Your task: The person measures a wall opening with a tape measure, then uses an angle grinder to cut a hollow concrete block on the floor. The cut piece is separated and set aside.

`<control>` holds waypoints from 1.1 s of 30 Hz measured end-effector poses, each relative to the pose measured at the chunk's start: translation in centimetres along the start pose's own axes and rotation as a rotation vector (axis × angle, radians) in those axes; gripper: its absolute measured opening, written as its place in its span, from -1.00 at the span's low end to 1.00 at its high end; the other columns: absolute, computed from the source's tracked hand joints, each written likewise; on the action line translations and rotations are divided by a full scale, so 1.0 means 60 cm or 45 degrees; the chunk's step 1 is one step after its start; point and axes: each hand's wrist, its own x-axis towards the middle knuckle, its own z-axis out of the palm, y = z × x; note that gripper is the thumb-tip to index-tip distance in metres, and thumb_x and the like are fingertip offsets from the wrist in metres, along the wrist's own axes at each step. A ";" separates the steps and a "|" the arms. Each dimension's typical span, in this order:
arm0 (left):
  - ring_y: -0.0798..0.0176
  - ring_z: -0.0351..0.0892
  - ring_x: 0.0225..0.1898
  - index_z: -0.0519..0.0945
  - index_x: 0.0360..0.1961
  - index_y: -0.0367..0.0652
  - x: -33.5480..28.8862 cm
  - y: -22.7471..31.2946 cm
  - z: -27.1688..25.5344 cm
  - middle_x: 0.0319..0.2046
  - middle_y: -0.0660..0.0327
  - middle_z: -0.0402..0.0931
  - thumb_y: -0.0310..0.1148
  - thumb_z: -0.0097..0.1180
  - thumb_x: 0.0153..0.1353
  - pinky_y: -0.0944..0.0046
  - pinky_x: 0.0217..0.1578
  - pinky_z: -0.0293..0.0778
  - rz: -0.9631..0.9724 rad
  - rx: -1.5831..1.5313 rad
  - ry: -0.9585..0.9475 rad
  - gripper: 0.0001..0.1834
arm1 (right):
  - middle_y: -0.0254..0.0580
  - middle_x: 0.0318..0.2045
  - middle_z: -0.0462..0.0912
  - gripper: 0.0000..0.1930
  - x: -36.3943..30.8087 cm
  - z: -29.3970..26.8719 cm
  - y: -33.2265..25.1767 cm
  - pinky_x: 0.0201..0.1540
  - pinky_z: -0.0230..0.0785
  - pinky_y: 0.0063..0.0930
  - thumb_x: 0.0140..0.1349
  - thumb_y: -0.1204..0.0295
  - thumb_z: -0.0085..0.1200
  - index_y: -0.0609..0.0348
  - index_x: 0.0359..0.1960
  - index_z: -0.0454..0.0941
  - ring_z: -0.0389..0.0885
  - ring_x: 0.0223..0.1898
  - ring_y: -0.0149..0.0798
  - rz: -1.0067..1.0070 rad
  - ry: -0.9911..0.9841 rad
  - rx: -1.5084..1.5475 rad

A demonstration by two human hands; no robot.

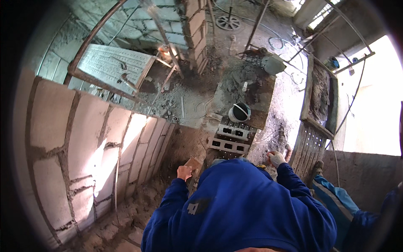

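Note:
My left hand (184, 172) is closed on the edge of a flat tan piece (193, 163), low beside the block wall; whether it is wood or brick I cannot tell. My right hand (276, 159) is on the other side of my blue-sleeved body, its fingers curled in. A brown, round-ended shape (288, 154) shows beside that hand; what the fingers hold is hidden. Ahead, between my hands, lie two grey hollow blocks, a nearer one (228, 145) and a farther one (232, 132), on a perforated metal plank. A bucket (239, 112) with a pale handle stands just beyond them.
A block wall (90, 143) runs along my left. At right a mortar trough (321, 94) rests by a perforated plank (305, 145). A person's blue trouser leg (338, 197) is close on my right. Far left, a hammer (128, 82) lies on a scaffold platform (111, 63). Cables and rubble cover the floor.

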 end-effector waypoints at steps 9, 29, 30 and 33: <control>0.13 0.62 -0.19 0.70 -0.25 -0.11 0.079 0.071 -0.023 -0.44 0.14 0.62 -0.17 0.04 0.35 -0.01 0.10 0.39 0.508 1.275 -0.098 -0.72 | -0.28 -0.53 0.63 -0.73 -0.007 0.028 0.039 -0.53 0.41 -0.46 0.35 0.28 0.05 0.20 -0.09 0.62 0.56 -0.57 -0.36 -0.114 0.062 0.088; 0.03 0.68 -0.37 0.70 -0.59 -0.18 -0.170 0.163 0.034 -0.50 0.06 0.68 -0.27 0.25 0.13 0.15 -0.24 0.58 0.414 0.404 0.199 -0.76 | -0.32 -0.52 0.61 -0.72 0.001 0.021 0.146 -0.68 0.29 -0.48 0.41 0.25 -0.03 0.11 0.00 0.55 0.54 -0.61 -0.38 -0.103 -0.080 0.179; 0.05 0.69 -0.37 0.71 -0.61 -0.17 -0.183 0.159 0.041 -0.52 0.07 0.68 -0.23 0.24 0.16 0.15 -0.24 0.58 0.361 0.436 0.165 -0.71 | -0.32 -0.53 0.60 -0.73 0.004 0.021 0.154 -0.68 0.28 -0.48 0.40 0.26 -0.04 0.11 0.00 0.55 0.53 -0.61 -0.37 -0.084 -0.085 0.199; 0.06 0.69 -0.37 0.72 -0.61 -0.16 -0.211 0.144 0.066 -0.52 0.07 0.69 -0.07 0.15 0.24 0.14 -0.25 0.58 0.114 0.340 0.114 -0.58 | -0.31 -0.54 0.59 -0.73 0.011 0.024 0.180 -0.69 0.27 -0.47 0.39 0.27 -0.04 0.11 -0.02 0.55 0.52 -0.61 -0.37 -0.052 -0.131 0.227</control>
